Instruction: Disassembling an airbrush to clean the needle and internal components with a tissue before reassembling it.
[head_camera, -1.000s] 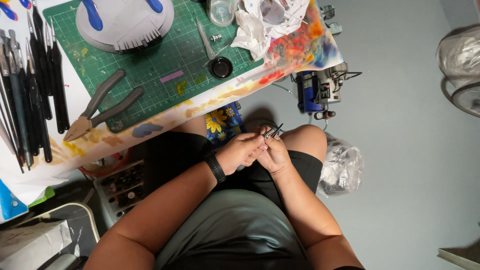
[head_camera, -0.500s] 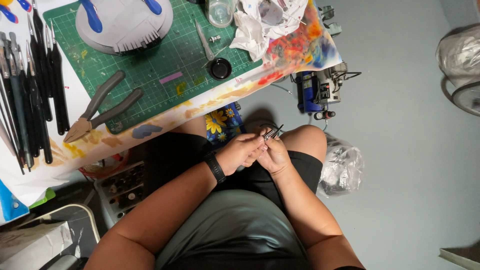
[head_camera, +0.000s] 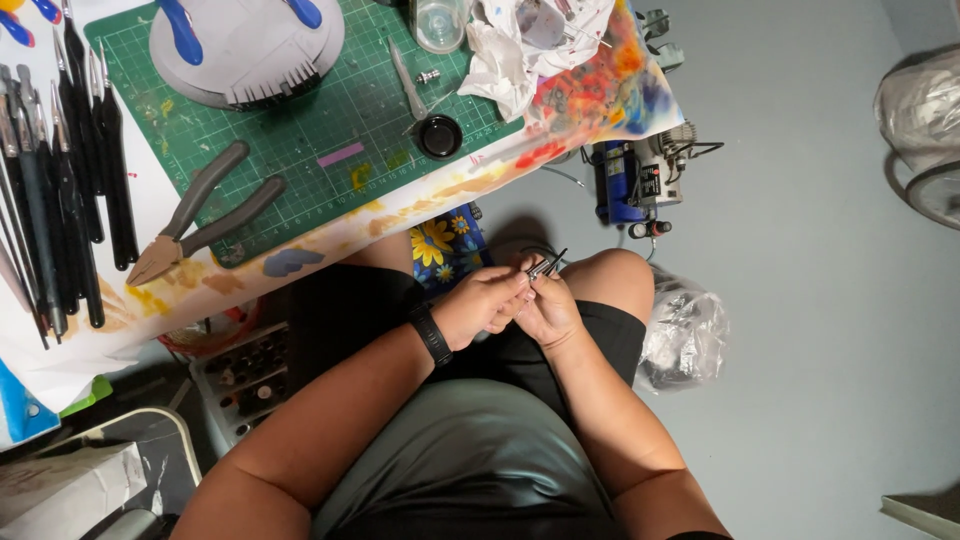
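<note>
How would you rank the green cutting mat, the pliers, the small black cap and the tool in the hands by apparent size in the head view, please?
1. Green cutting mat
2. Pliers
3. Small black cap and the thin tool: similar, tool mostly hidden, so unranked.

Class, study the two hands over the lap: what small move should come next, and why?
Probably lift the work toward the cutting mat. The left hand and right hand pinch a small dark tool low above the knees, away from the table, where detail is hard to see.
</note>
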